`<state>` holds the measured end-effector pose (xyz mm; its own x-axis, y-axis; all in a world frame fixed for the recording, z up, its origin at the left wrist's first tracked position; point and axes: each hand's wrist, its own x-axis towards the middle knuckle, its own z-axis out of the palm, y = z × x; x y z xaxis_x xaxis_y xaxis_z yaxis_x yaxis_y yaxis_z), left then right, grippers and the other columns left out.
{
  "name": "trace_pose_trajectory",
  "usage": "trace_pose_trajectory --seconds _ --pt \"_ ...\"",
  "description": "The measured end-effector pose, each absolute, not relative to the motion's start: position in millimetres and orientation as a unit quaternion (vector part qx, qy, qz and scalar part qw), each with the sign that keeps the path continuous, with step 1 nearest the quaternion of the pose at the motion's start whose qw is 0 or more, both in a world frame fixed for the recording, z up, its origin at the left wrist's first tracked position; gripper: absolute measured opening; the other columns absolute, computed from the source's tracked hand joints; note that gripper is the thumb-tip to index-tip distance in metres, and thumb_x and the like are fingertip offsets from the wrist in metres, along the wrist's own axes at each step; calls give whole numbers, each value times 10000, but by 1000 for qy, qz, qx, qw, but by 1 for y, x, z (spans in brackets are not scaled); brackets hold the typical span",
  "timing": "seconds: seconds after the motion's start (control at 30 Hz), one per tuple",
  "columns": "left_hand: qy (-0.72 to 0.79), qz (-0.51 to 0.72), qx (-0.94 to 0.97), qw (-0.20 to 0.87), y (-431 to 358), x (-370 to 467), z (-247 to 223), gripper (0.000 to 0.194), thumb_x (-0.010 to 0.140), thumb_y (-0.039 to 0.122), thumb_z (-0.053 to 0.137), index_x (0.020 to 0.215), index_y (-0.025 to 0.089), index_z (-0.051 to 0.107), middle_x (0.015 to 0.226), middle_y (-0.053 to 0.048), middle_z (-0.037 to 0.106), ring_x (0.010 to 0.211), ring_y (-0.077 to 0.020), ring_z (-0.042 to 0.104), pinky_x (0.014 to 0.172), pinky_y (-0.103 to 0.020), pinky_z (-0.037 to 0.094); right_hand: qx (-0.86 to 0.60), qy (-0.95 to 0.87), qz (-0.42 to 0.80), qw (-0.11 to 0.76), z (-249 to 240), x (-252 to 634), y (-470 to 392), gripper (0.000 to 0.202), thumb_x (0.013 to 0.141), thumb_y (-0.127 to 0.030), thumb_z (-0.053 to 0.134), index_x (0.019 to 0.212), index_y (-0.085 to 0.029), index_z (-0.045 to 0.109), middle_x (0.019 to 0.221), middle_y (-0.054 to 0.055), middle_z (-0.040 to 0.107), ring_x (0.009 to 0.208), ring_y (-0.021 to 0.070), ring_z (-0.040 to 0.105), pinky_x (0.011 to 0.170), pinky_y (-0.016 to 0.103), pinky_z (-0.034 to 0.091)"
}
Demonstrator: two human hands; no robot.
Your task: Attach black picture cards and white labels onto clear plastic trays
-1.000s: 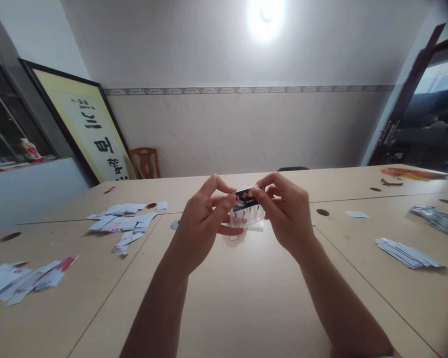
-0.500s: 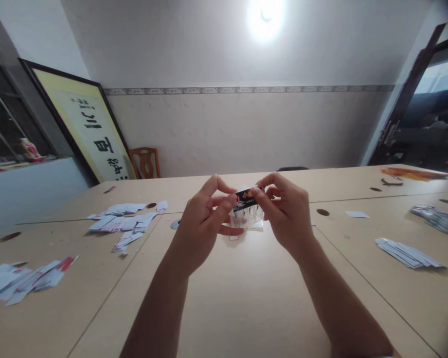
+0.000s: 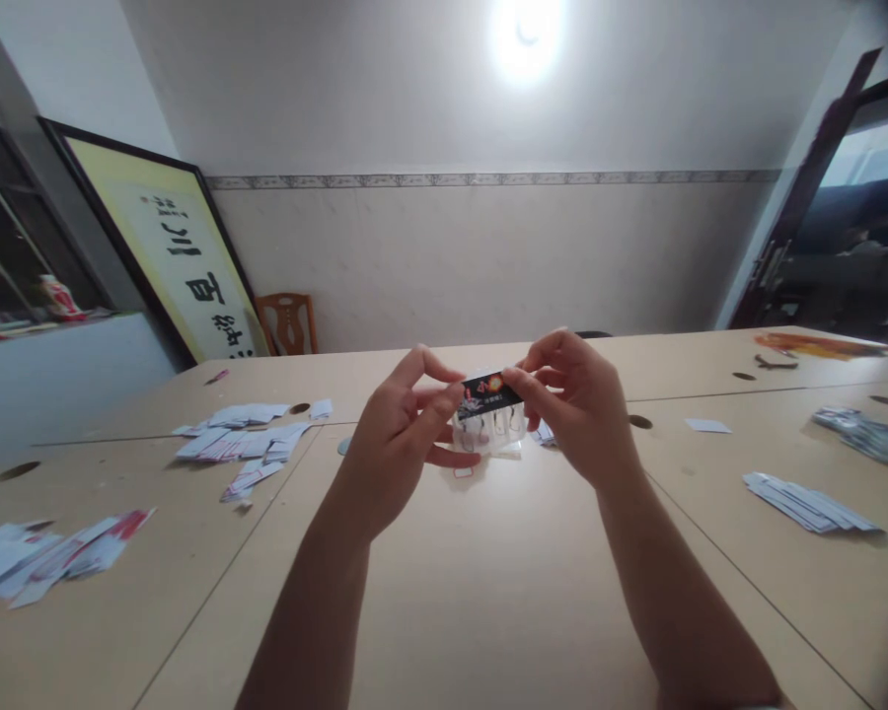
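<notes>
A small clear plastic box [image 3: 494,430] with dark hook-like pieces inside is held up over the table. Across its upper part lies a black label [image 3: 486,396] with white characters and an orange patch. My left hand [image 3: 407,439] grips the box and label at the left side, thumb in front and fingers bent behind. The thumb and fingertips of my right hand [image 3: 577,409] pinch the label's upper right corner. A small red-edged sticker [image 3: 463,472] and a clear flat item [image 3: 507,451] lie on the table below the box.
White paper slips [image 3: 244,439] and more slips [image 3: 81,552] lie on the left of the table [image 3: 444,611]. To the right are a fanned paper stack [image 3: 810,505], plastic packets [image 3: 869,434] and a white card [image 3: 708,425]. A chair [image 3: 288,320] stands behind.
My right hand has shifted slightly right and up, its fingers now at the label's corner. More of the label's orange patch shows. My left hand has barely moved.
</notes>
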<state>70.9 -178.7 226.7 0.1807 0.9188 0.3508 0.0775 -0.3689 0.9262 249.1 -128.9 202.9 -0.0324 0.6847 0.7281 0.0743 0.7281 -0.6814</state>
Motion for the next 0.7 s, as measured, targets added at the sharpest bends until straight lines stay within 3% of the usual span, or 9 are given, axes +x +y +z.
trace_pose_trajectory --seconds 0.17,0.43,0.7 --pt "374 510 645 429 -177 63 228 341 839 454 670 955 210 460 861 -36 734 665 -213 739 530 -285 620 -252 -669 327 618 208 261 -128 275 833 -451 682 878 -208 560 710 -16 656 476 84 572 429 219 472" --pt "373 500 653 430 -175 62 228 397 828 492 679 1000 204 468 890 -63 748 714 -224 744 556 -295 626 -243 -688 352 586 208 256 -131 280 816 -456 704 859 -184 657 664 -3 671 489 87 567 445 225 491" --pt "369 495 669 414 -171 59 227 513 691 324 826 1040 212 466 886 -59 751 735 -238 746 591 -296 628 -234 -706 358 565 210 264 -137 288 792 -383 746 994 -187 686 774 20 712 575 117 639 530 265 545"
